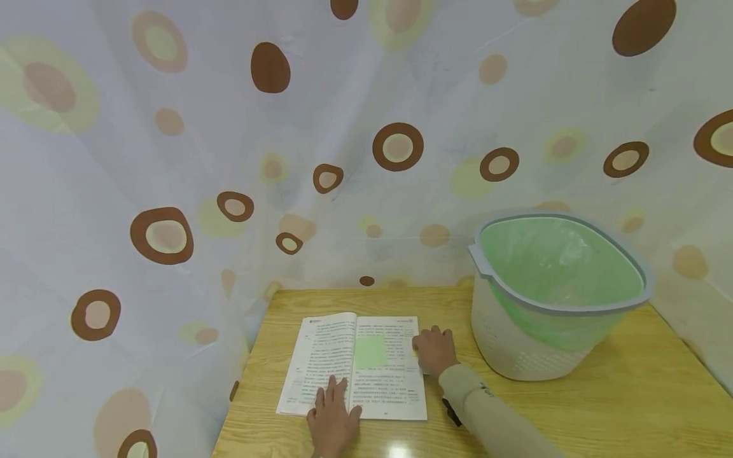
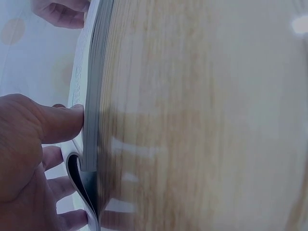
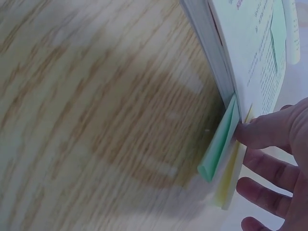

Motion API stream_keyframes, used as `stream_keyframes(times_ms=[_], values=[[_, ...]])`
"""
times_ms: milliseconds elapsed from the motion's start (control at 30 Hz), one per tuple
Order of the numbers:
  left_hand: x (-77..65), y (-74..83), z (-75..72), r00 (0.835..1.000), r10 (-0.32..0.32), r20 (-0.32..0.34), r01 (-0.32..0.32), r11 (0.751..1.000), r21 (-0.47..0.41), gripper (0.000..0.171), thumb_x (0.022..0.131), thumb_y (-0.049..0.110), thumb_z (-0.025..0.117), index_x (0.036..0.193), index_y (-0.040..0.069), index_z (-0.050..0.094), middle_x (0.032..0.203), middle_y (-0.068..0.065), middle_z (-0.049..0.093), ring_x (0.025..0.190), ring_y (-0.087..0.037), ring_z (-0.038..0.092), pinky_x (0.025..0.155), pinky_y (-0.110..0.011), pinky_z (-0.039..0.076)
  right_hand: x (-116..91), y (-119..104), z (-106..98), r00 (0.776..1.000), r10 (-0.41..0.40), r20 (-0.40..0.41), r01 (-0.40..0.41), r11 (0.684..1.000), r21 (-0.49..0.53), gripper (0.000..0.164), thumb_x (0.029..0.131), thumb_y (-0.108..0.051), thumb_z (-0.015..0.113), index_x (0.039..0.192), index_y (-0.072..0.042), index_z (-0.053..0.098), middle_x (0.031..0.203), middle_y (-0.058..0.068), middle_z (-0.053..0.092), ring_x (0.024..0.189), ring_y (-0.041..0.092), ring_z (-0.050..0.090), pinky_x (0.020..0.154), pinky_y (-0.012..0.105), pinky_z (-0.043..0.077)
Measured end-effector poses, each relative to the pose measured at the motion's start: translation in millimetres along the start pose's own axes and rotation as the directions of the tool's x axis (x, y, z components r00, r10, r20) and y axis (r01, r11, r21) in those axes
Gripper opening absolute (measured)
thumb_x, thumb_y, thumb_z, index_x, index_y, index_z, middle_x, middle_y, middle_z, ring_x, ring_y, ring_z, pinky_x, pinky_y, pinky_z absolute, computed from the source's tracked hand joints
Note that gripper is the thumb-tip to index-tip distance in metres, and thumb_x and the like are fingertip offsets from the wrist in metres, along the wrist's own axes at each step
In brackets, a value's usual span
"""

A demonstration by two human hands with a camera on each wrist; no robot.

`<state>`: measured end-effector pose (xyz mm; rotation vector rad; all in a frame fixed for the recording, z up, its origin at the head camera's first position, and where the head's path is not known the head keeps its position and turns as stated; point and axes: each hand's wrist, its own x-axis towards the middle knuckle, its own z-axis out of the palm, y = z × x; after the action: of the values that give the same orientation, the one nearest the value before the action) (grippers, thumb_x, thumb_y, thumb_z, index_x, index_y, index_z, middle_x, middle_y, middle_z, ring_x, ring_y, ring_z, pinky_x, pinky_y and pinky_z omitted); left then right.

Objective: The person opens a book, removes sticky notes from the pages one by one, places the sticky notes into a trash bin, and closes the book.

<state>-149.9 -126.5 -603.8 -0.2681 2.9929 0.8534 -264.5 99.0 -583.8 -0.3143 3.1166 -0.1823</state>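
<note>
Head view forward and down, wrist views close, all sharing the book (image 1: 372,387)

No word or number can be made out with certainty. Columns of small dark print cover the open book's (image 1: 351,369) left page (image 1: 329,359) and right page (image 1: 395,385), with tiny headings in the upper outer corners; reddish characters show near the right page's edge. The sleeve (image 1: 504,416) bears a dark, illegible mark (image 1: 487,390).
</note>
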Motion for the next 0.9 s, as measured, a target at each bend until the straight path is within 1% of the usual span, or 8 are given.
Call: stream_keyframes(times_ms=[133, 300, 500, 600, 700, 767, 833, 900], values=[[-0.4, 0.1, 0.1, 1.000, 0.003, -0.007, -0.003, 1.000, 0.004, 0.059, 0.086, 0.030, 0.067, 0.140, 0.013, 0.050, 0.157, -0.017, 0.039, 0.144, -0.049, 0.031, 0.109, -0.073, 0.027, -0.2, 0.4, 2.6, 1.000, 0.003, -0.026, -0.003, 1.000, -0.002, 0.019, 0.086, -0.008, 0.071, 0.101, -0.017, 0.078, 0.100, 0.005, 0.072, 0.097, 0.030, 0.062, 0.092, 0.059, 0.047], [-0.4, -1.4, 0.7, 1.000, 0.006, -0.013, -0.006, 1.000, 0.007, 0.059, 0.086, 0.030, 0.068, 0.140, 0.013, 0.050, 0.156, -0.018, 0.040, 0.143, -0.050, 0.032, 0.108, -0.073, 0.028, -1.7, 1.4, 4.7, 0.998, -0.001, -0.068, 0.001, 1.000, -0.013, 0.020, 0.085, -0.008, 0.072, 0.100, -0.018, 0.078, 0.097, 0.005, 0.072, 0.095, 0.030, 0.062, 0.089, 0.058, 0.048], [1.1, -1.5, 1.3, 1.000, -0.003, -0.006, 0.003, 1.000, 0.013, 0.060, 0.086, 0.032, 0.068, 0.140, 0.014, 0.050, 0.157, -0.016, 0.039, 0.144, -0.049, 0.031, 0.109, -0.073, 0.028, -4.4, 2.0, 2.9, 0.997, -0.002, -0.072, 0.002, 1.000, 0.000, 0.020, 0.088, -0.009, 0.069, 0.103, -0.019, 0.078, 0.097, 0.005, 0.071, 0.097, 0.029, 0.061, 0.090, 0.057, 0.047], [1.3, 1.0, 2.7, 1.000, 0.002, -0.001, -0.002, 1.000, 0.009, 0.060, 0.086, 0.031, 0.069, 0.140, 0.014, 0.050, 0.157, -0.016, 0.039, 0.144, -0.049, 0.031, 0.109, -0.073, 0.028, -5.7, 7.3, 3.5, 0.997, -0.004, -0.075, 0.004, 1.000, 0.000, 0.019, 0.087, -0.012, 0.070, 0.103, -0.018, 0.078, 0.097, 0.006, 0.070, 0.097, 0.029, 0.061, 0.089, 0.057, 0.048], [0.5, 2.8, 3.7, 1.000, 0.017, -0.001, -0.017, 1.000, -0.003, 0.060, 0.086, 0.031, 0.070, 0.140, 0.013, 0.050, 0.157, -0.017, 0.039, 0.143, -0.050, 0.031, 0.108, -0.073, 0.028, -6.4, 14.2, 3.7, 0.994, 0.012, -0.106, -0.014, 1.000, -0.011, 0.017, 0.086, -0.015, 0.071, 0.101, -0.017, 0.078, 0.095, 0.006, 0.070, 0.095, 0.029, 0.061, 0.087, 0.057, 0.049], [0.1, 2.4, 4.8, 1.000, 0.016, 0.003, -0.016, 1.000, 0.004, 0.060, 0.087, 0.031, 0.069, 0.141, 0.014, 0.049, 0.158, -0.017, 0.038, 0.144, -0.049, 0.031, 0.108, -0.073, 0.028, -7.5, 17.1, 0.6, 0.991, 0.032, -0.132, -0.030, 0.999, 0.018, 0.017, 0.084, -0.016, 0.072, 0.101, -0.016, 0.077, 0.095, 0.006, 0.070, 0.095, 0.029, 0.061, 0.087, 0.057, 0.050], [0.1, 1.2, 5.3, 1.000, 0.008, -0.001, -0.008, 1.000, 0.014, 0.061, 0.087, 0.032, 0.070, 0.141, 0.014, 0.049, 0.158, -0.016, 0.038, 0.144, -0.049, 0.031, 0.109, -0.073, 0.028, -8.9, 16.9, -6.4, 0.986, 0.037, -0.165, -0.028, 0.998, 0.059, 0.019, 0.084, -0.016, 0.072, 0.102, -0.015, 0.076, 0.096, 0.006, 0.070, 0.095, 0.029, 0.061, 0.086, 0.056, 0.050], [0.8, -0.3, 5.4, 1.000, 0.000, -0.005, 0.000, 1.000, 0.025, 0.061, 0.087, 0.031, 0.070, 0.141, 0.015, 0.049, 0.158, -0.015, 0.038, 0.144, -0.048, 0.031, 0.109, -0.073, 0.028, -10.6, 13.5, -16.7, 0.977, 0.015, -0.214, 0.008, 0.994, 0.110, 0.020, 0.083, -0.013, 0.072, 0.102, -0.014, 0.076, 0.098, 0.006, 0.070, 0.093, 0.029, 0.060, 0.084, 0.055, 0.050]])
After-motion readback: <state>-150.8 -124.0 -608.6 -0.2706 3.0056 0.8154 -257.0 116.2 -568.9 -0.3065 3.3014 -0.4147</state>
